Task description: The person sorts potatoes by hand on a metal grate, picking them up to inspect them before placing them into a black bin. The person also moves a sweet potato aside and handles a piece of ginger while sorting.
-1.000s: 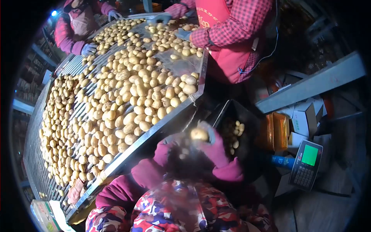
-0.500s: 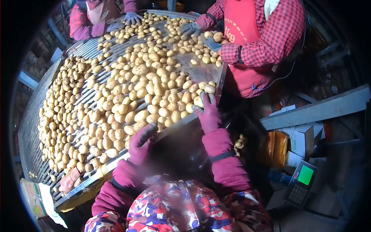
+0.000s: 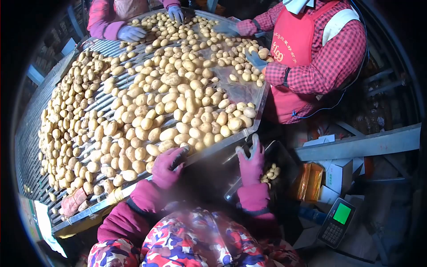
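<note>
Many potatoes (image 3: 190,105) lie spread over a large slatted sorting table (image 3: 98,105) in front of me. My left hand (image 3: 168,167), in a pink glove with dark fingertips, is at the table's near edge beside the closest potatoes. Its thumb and fingers are apart, and I see nothing between them. My right hand (image 3: 251,161), gloved alike, hovers just outside the metal rim (image 3: 231,137) with fingers spread and nothing in it. Below it, a small pile of potatoes (image 3: 271,174) sits in a dark container whose outline is partly hidden.
A co-worker in a red apron (image 3: 291,44) reaches over the table's right side. Another person's gloved hand (image 3: 131,33) rests at the far side. To my right are a metal beam (image 3: 356,144), a white carton (image 3: 336,175) and a keypad device with a green screen (image 3: 336,222).
My right hand has drawn back from the potatoes at the rim toward me. My left hand stays near the edge. The view has shifted slightly, and the co-workers' hands have moved among the potatoes.
</note>
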Action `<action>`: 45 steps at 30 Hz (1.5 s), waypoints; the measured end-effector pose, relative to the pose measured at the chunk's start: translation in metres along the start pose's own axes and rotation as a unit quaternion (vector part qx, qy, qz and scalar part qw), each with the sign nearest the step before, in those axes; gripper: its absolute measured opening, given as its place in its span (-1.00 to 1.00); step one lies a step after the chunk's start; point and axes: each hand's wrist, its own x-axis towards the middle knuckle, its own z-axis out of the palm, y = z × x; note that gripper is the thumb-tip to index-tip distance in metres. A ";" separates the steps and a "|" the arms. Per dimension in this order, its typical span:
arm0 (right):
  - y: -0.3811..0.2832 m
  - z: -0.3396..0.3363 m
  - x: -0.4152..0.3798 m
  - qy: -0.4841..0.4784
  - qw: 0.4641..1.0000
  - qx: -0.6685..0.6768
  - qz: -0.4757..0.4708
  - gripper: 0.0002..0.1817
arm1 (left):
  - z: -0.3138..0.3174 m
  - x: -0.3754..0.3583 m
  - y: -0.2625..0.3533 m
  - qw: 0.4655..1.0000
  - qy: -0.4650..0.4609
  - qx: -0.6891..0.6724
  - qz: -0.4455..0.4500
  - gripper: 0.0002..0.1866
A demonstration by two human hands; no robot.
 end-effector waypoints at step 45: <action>-0.102 0.107 0.019 -0.104 0.933 -0.221 -0.265 -0.54 | -0.185 0.007 -0.096 0.927 -0.119 0.355 0.017 -0.19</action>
